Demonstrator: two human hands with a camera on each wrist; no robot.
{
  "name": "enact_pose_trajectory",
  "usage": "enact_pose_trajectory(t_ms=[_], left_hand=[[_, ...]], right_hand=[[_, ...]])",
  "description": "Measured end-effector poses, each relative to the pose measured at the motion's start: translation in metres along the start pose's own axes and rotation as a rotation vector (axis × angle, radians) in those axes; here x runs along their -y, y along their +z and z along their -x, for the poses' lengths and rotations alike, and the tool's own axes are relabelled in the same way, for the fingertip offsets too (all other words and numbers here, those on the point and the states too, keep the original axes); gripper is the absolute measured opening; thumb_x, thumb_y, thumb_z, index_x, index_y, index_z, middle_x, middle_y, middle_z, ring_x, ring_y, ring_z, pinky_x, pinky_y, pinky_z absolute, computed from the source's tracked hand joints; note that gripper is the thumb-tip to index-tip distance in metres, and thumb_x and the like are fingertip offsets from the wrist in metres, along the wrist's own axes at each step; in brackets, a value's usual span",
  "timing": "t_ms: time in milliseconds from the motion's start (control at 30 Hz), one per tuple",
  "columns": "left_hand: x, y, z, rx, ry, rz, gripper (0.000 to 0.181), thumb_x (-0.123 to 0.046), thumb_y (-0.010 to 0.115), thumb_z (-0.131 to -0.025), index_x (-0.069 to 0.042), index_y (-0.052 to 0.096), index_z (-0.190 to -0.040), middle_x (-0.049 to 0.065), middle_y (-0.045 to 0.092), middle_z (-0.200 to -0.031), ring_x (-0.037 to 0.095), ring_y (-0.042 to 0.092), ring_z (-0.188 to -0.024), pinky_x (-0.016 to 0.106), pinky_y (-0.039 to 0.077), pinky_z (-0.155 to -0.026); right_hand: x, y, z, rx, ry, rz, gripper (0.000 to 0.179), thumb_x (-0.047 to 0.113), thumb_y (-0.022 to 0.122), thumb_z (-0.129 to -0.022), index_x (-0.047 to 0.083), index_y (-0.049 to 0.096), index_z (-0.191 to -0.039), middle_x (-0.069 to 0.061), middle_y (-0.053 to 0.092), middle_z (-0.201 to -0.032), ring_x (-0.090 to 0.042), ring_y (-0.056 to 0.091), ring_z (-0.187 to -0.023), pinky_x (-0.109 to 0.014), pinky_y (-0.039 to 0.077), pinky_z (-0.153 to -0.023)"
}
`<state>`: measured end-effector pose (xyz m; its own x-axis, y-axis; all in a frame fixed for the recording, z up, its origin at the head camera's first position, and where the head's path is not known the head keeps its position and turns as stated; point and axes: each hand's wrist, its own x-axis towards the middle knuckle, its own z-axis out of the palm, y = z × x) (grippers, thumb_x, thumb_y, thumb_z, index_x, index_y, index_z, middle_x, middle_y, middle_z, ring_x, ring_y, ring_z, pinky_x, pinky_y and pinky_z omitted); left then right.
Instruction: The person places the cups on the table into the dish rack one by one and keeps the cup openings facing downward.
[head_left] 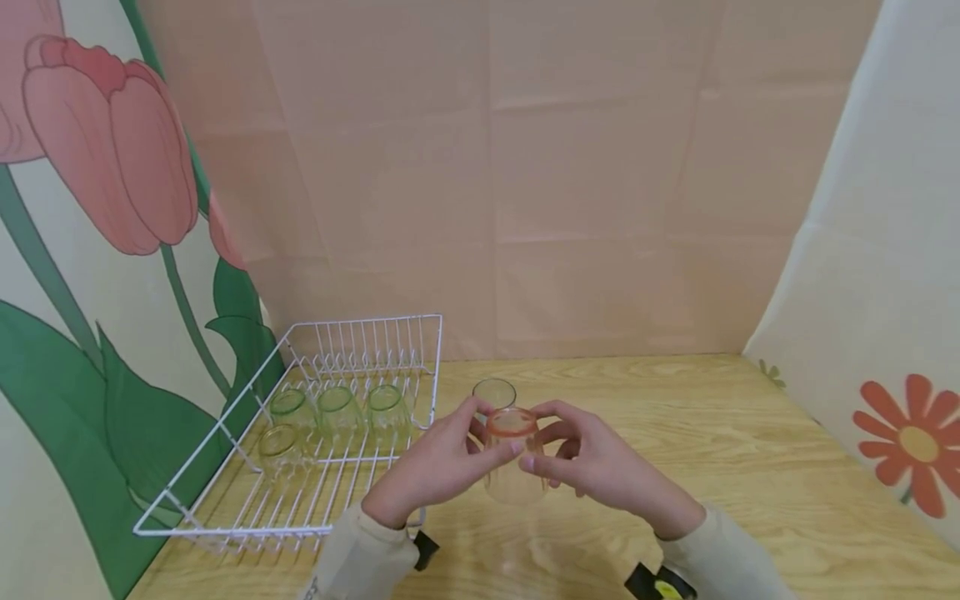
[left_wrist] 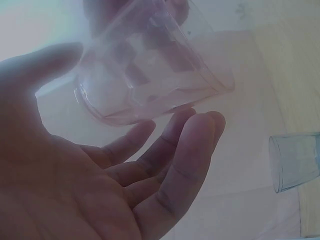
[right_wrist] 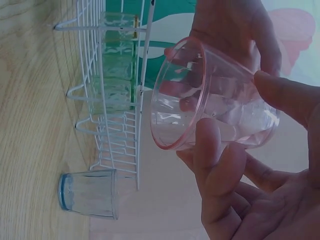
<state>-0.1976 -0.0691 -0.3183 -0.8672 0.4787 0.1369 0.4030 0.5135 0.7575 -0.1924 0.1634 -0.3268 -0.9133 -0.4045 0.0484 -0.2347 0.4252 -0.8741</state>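
Observation:
In the head view a pinkish-orange drinking glass is held up between my two hands over the table, its wider rim facing down. My left hand grips it from the left, thumb across the near side and fingers behind. From the right, my right hand holds the same glass with thumb and fingertips. The right wrist view shows the pink glass with the right thumb near its base and fingers by its rim. Just behind it, a bluish clear glass stands upright on the table, partly hidden in the head view.
A white wire dish rack stands on the left of the wood-grain table. Several glasses are in it: green ones in a row and a yellowish one in front. Cloth hangings enclose the back and sides.

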Motion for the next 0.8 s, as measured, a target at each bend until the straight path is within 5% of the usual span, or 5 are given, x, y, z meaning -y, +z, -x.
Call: enact_pose_trajectory(t_ms=[800], left_hand=[[-0.0010, -0.0015, 0.0019, -0.045, 0.082, -0.050, 0.054, -0.052, 0.071, -0.088, -0.012, 0.055, -0.121, -0.001, 0.065, -0.105, 0.016, 0.062, -0.098, 0.033, 0.053, -0.075]], right_hand=[[-0.0039, 0.0043, -0.0022, 0.013, -0.074, 0.039, 0.059, 0.034, 0.078, -0.088, 0.014, 0.053, -0.138, -0.013, 0.068, -0.117, -0.027, 0.065, -0.069, -0.034, 0.050, -0.046]])
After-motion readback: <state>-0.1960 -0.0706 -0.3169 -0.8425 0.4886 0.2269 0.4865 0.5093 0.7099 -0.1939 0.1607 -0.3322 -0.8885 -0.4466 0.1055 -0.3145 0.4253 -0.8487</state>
